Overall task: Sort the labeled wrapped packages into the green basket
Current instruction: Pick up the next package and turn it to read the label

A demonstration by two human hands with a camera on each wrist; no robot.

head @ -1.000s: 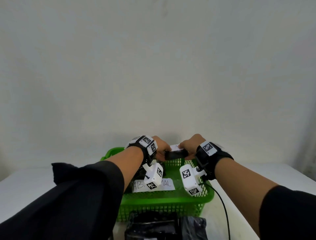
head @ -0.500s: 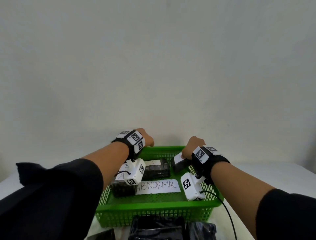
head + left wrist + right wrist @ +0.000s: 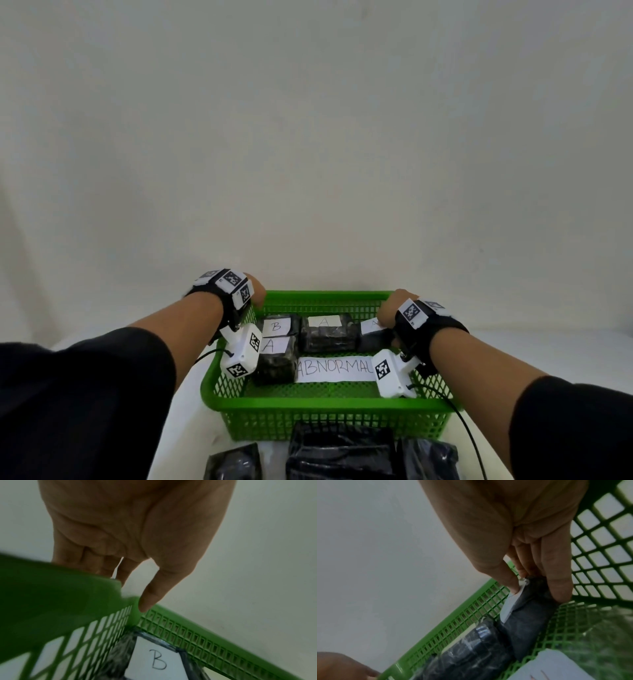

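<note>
Four black wrapped packages lie in the green basket (image 3: 318, 407), all behind its white "ABNORMAL" sign (image 3: 334, 369). The package labelled B (image 3: 278, 325) sits in the basket's far left corner, with one labelled A (image 3: 275, 359) just in front of it. A second A package (image 3: 327, 334) lies against the far wall at the middle. The last package (image 3: 527, 620) lies at the basket's right side; the right hand (image 3: 392, 308) holds its end, thumb on the white label and fingers (image 3: 556, 574) on the far side. The left hand (image 3: 137, 527) hangs over the far left corner with straight fingers, thumb tip at the rim. Three more black packages (image 3: 339, 452) lie on the white table (image 3: 565, 353) in front of the basket.
</note>
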